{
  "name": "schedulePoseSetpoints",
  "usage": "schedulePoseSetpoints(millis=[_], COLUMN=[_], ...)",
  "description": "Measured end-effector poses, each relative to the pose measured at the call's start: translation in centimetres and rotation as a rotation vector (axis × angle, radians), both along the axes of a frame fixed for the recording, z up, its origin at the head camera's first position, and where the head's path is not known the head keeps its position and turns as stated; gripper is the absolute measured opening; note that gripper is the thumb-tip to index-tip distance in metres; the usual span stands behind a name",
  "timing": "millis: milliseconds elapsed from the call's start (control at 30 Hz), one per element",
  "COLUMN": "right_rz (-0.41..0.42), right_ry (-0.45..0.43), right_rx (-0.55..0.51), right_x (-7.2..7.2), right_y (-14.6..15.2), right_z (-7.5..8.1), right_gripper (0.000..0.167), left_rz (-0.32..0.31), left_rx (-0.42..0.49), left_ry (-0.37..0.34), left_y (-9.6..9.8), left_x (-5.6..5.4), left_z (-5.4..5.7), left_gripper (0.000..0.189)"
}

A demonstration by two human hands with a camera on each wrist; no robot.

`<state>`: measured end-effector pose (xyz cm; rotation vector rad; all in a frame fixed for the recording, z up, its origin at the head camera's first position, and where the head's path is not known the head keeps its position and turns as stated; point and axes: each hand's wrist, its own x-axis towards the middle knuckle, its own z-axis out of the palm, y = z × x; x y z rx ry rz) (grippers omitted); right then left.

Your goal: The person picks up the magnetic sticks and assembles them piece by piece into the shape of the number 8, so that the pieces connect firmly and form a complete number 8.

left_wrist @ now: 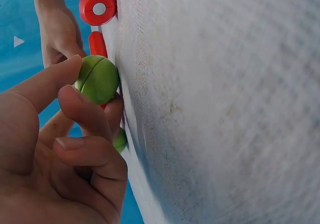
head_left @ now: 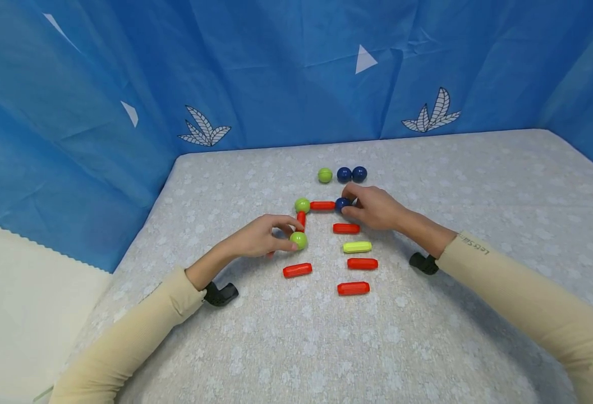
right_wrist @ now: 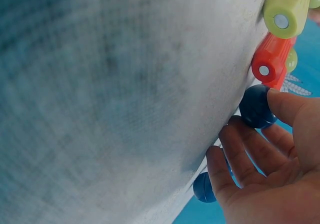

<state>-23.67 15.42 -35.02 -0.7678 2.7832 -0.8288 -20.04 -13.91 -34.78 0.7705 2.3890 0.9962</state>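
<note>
My left hand (head_left: 258, 237) pinches a light green ball (head_left: 298, 241) between thumb and fingers; the left wrist view shows a seam around this ball (left_wrist: 99, 79). From it a red rod (head_left: 301, 220) leads up to a second green ball (head_left: 302, 205). A further red rod (head_left: 322, 206) runs rightward from there to a dark blue ball (head_left: 342, 204). That blue ball (right_wrist: 257, 106) is held between the thumb and fingers of my right hand (head_left: 374, 209). A bit of red shows beneath the left hand, mostly hidden.
Behind the hands lie a green ball (head_left: 325, 175) and two dark blue balls (head_left: 344, 174). Nearer are a yellow-green rod (head_left: 357, 247) and several red rods (head_left: 353, 288), one farther left (head_left: 297, 270). A pale patterned cloth (head_left: 276, 348) covers the table; a blue curtain (head_left: 296, 73) hangs behind.
</note>
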Motion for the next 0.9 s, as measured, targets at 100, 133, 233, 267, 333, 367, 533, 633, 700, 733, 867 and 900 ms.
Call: schedulePoseSetpoints(millis=[100, 133, 233, 267, 333, 367, 533, 633, 700, 733, 867, 900], right_rz=[0.001, 0.002, 0.004, 0.005, 0.006, 0.006, 0.005, 0.004, 0.002, 0.003, 0.004, 0.004], right_ry=[0.002, 0.004, 0.005, 0.005, 0.005, 0.004, 0.0, -0.001, -0.004, -0.004, -0.002, -0.001], right_rx=[0.0, -0.001, -0.002, -0.002, -0.002, -0.002, 0.0, 0.001, 0.003, 0.003, 0.003, 0.003], right_x=[0.0, -0.1, -0.1, 0.0, 0.0, 0.0, 0.0, 0.0, -0.1, -0.1, -0.1, 0.0], right_y=[0.0, 0.1, 0.1, 0.1, 0.0, 0.0, 0.0, 0.0, 0.0, 0.0, 0.1, 0.1], right_z=[-0.1, -0.1, 0.0, 0.0, 0.1, 0.1, 0.1, 0.0, 0.0, 0.0, 0.0, 0.0], right_gripper=[0.024, 0.024, 0.024, 0.024, 0.024, 0.024, 0.024, 0.024, 0.024, 0.025, 0.025, 0.025], left_rz=[0.004, 0.008, 0.021, 0.022, 0.022, 0.02, -0.015, -0.05, -0.066, -0.069, -0.064, -0.062], left_rx=[-0.017, -0.02, -0.041, -0.047, -0.059, -0.068, -0.13, -0.168, -0.178, -0.182, -0.18, -0.176], left_ry=[0.0, -0.006, 0.002, 0.004, 0.003, 0.004, 0.014, 0.033, 0.036, 0.036, 0.03, 0.026], left_y=[0.1, 0.1, 0.2, 0.3, 0.4, 0.5, 0.8, 1.0, 1.1, 1.1, 1.1, 1.1], left_x=[0.0, 0.0, 0.0, -0.1, -0.1, -0.2, -0.7, -1.1, -1.3, -1.3, -1.5, -1.5], left_z=[0.1, 0.1, 0.2, 0.2, 0.3, 0.3, 0.4, 0.4, 0.4, 0.4, 0.4, 0.3], left_gripper=[0.042, 0.044, 0.048, 0.049, 0.051, 0.052, 0.051, 0.05, 0.049, 0.048, 0.046, 0.045])
